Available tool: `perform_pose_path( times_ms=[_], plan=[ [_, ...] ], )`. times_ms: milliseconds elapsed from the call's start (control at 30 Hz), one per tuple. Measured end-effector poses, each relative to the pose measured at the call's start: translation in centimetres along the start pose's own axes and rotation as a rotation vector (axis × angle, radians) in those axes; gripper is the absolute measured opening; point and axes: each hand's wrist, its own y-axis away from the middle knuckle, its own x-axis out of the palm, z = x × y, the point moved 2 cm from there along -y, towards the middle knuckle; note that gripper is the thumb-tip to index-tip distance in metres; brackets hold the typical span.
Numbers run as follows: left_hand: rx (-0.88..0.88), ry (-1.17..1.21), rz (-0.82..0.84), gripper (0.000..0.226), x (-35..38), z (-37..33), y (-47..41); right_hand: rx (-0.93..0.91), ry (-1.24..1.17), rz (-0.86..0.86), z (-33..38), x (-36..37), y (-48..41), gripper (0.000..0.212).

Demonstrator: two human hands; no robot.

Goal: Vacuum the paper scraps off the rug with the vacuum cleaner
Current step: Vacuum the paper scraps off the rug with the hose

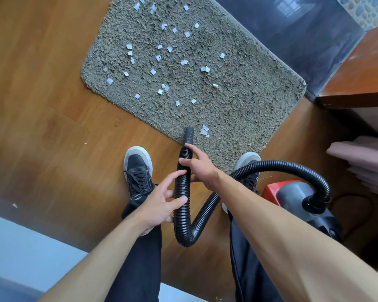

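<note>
Over wood floor (42, 83), right hand (200, 168) grips hose (181, 188); left fingers (165, 182) half-curl round it.

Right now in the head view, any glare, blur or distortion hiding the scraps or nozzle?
Head view: wide-angle bending curves the floorboards and rug edges and stretches the forearms. Head view: window glare on the dark tile top right, clear of the rug. Head view: paper scraps, hose and nozzle sharp, evenly lit; lower-left corner hazy.
</note>
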Motion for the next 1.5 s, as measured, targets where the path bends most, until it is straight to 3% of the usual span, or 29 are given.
perform_pose_path(
  times_ms=[567,1300,1500],
  plan=[
    [-0.052,-0.167,0.08,0.061,2.6,-0.4,-1.7,0.02,-0.126,-0.08,-2.8,-3.6,0.6,0.06],
    [0.048,-0.108,-0.02,0.06,0.1,-3.0,-2.0,-0.089,0.025,0.011,3.7,-1.3,-0.7,0.063],
    [0.085,-0.139,-0.012,0.061,-1.0,-4.8,-2.9,-0.112,0.027,-0.03,5.4,-1.2,-1.7,0.061]
  ],
)
